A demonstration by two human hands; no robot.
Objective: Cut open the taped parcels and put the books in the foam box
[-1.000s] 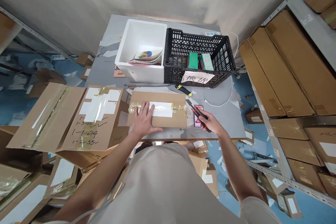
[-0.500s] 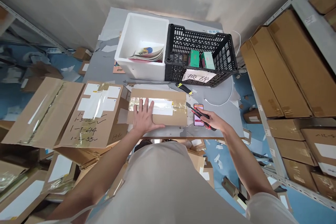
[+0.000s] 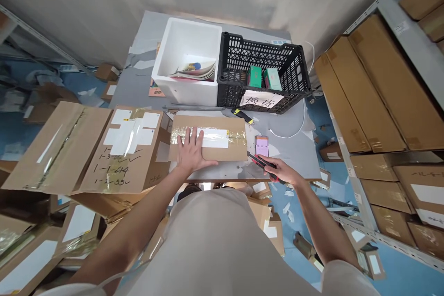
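Head | knife (image 3: 257, 160) shifted toward box's (image 3: 208, 154) near right corner, seemingly off the tape (image 3: 237, 135) | right hand (image 3: 283, 172) grasps knife; left hand (image 3: 190, 155) spread atop box, gripping nothing

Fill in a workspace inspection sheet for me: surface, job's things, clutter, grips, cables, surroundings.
Surface: grey table, patchy, torn-looking.
Job's things: taped carton with white label; box cutter.
Clutter: phone, yellow-and-black tool, white bin, black crate.
Grips: left hand spread on the carton; right hand around the box cutter.
Cables: white cable on the table's right side.
Surroundings: brown boxes on a shelf at right; blue floor with paper scraps.
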